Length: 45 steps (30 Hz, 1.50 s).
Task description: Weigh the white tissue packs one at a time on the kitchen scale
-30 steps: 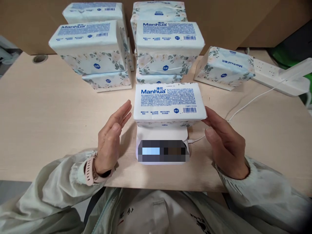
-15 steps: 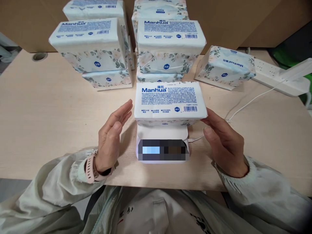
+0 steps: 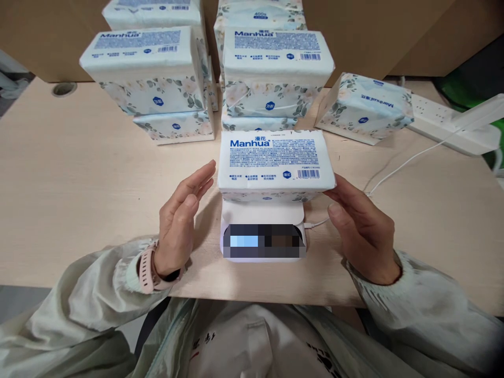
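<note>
A white pack of tissues [image 3: 275, 160] with blue print rests on a small white scale [image 3: 262, 212], its printed side up. The scale's display is blurred out, with a lit blue patch. To the left of the pack, my left hand [image 3: 179, 220] is open, its fingers stretched forward and a gap between them and the pack. My right hand [image 3: 360, 231] is open at the pack's right end. Its fingertips are partly hidden behind the pack's corner, so I cannot tell whether they touch it.
Behind stand stacked tissue packs on the left [image 3: 149, 79] and in the middle [image 3: 275, 73]. One tissue pack [image 3: 366, 113] sits apart at the right, beside a white power strip [image 3: 452, 121]. A white cable [image 3: 409, 160] runs to the scale. Brown cardboard [image 3: 354, 31] rises at the back.
</note>
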### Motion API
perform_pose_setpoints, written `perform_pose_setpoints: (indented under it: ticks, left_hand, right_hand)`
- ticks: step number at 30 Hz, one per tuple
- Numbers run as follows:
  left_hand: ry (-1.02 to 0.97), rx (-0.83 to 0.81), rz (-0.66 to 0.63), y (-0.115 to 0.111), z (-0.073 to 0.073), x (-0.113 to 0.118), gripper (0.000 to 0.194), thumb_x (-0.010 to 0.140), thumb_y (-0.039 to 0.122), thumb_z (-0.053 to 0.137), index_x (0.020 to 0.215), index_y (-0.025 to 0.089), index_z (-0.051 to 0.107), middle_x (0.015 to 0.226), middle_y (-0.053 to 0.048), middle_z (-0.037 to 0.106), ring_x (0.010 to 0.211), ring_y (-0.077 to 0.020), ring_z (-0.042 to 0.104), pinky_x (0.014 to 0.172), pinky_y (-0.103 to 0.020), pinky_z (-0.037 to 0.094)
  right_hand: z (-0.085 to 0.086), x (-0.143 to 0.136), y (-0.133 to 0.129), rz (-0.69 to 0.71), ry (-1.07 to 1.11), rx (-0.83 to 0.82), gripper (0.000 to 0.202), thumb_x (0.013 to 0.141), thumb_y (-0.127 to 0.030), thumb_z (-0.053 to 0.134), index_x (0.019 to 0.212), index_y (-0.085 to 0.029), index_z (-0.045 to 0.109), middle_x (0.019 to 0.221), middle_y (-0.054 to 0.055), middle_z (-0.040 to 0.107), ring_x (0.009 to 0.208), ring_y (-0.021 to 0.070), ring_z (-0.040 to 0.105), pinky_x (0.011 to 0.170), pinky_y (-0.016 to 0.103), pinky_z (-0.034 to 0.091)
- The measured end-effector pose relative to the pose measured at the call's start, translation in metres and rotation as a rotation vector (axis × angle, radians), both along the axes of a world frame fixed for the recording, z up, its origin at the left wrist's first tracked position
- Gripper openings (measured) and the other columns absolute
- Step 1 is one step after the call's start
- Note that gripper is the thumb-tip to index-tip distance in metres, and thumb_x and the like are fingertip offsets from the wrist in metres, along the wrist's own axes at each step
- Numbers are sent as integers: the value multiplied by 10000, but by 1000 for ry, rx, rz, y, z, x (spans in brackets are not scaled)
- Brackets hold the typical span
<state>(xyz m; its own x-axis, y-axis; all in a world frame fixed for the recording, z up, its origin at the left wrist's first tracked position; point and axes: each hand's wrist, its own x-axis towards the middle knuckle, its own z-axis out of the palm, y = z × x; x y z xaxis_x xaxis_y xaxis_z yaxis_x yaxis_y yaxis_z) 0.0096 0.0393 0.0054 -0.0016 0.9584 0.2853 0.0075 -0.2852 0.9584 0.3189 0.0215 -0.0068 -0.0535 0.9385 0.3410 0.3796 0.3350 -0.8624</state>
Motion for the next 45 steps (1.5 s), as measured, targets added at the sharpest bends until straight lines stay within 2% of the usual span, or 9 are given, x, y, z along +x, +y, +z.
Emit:
perform_pose_setpoints:
  ticks: [8,21,32,34,38,41,43,45]
  left_hand:
    - [21,-2,2,-2,1,1,405,1079,491,564,1408,351,755,1513,27,698,1506,-305,583,1307,-529,474]
    - [88,15,-2,1,-1,-3,396,1052,506,575,1408,455,739,1518,89,680,1524,-307,557,1340,-573,443]
    - [21,28,25,1,-1,-1,357,1055,487,613,1382,451,751,1493,86,701,1498,-296,598,1349,-564,450]
    - [10,56,9,0,-2,0,350,1067,477,609,1384,445,754,1487,80,706,1490,-292,609,1354,-556,448]
    - [28,108,-82,-2,-1,7,385,1096,444,573,1454,414,711,1556,72,651,1547,-289,549,1360,-568,438]
    - [89,61,-193,0,6,18,460,1081,486,615,1528,385,649,1620,26,593,1592,-326,486,1364,-613,407]
    - [105,27,-248,5,18,30,507,1033,500,704,1523,380,654,1627,8,583,1604,-353,456,1356,-626,406]
    - [95,54,-290,14,37,49,459,962,475,803,1402,354,747,1609,5,599,1612,-377,409,1328,-613,444]
  right_hand:
    - [-4,3,0,2,-13,-5,568,1038,-333,665,1590,-400,550,1568,-14,675,1457,300,652,1313,613,474]
    - [-4,2,0,11,-8,6,571,1031,-319,672,1583,-404,555,1572,-17,671,1455,292,653,1308,615,475]
    - [-3,1,1,18,0,8,559,1033,-328,661,1579,-400,562,1568,-5,673,1448,308,656,1298,634,482]
    - [-5,1,2,37,3,11,578,1039,-328,646,1601,-409,532,1602,-7,642,1482,301,625,1311,624,466]
    - [-5,-4,6,156,48,45,746,1034,-369,633,1703,-452,316,1768,-23,433,1585,279,511,1304,577,480]
    - [-1,-8,8,162,74,62,764,1026,-421,627,1713,-443,294,1776,3,413,1598,303,486,1265,554,518]
    - [4,-5,11,72,78,84,696,1038,-410,617,1682,-463,358,1741,7,463,1582,311,506,1242,521,537]
    - [11,3,21,-69,65,162,630,1045,-410,621,1644,-425,430,1697,51,513,1571,331,519,1231,506,540]
